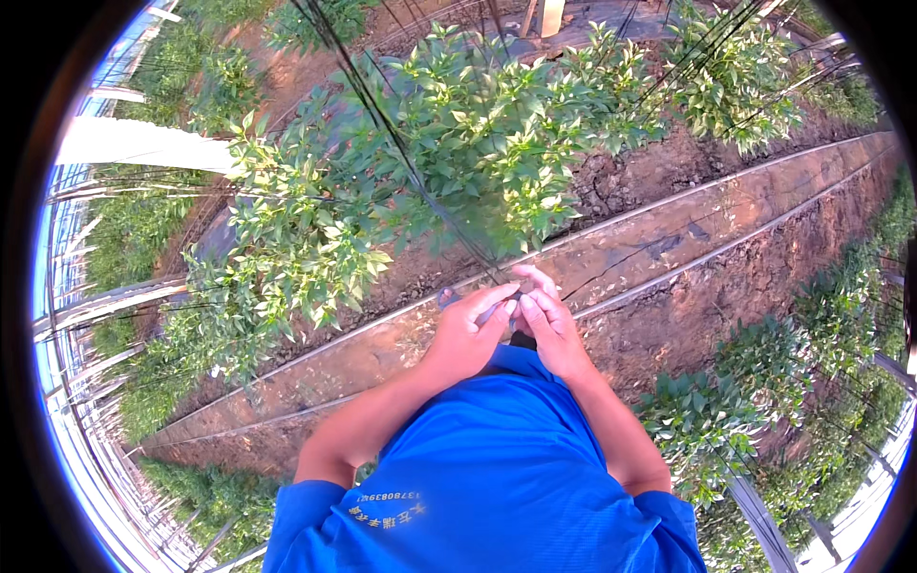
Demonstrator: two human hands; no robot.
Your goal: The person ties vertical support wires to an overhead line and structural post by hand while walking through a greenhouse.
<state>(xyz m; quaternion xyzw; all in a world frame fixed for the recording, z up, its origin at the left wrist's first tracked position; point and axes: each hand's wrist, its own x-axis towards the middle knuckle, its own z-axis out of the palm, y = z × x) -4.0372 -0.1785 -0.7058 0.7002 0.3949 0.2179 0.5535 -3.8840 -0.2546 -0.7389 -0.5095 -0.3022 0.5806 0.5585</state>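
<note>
In front of my waist both hands meet, fingertips close together. My left hand (466, 326) pinches at the lower end of several thin dark cords (408, 161), which slant down from the upper left. Against it, my right hand (550, 331) has its thumb and fingers closed on the same spot. A small dark bit shows between the fingertips, too hidden to name exactly. Just beyond the hands grows a row of leafy green plants (458, 136), resembling pepper plants.
A soil-covered path (645, 243) with pale raised edges runs diagonally beneath me. More plants (716, 401) grow at the lower right. White posts (143, 143) stand at the left, and further cords (706, 43) cross the upper right.
</note>
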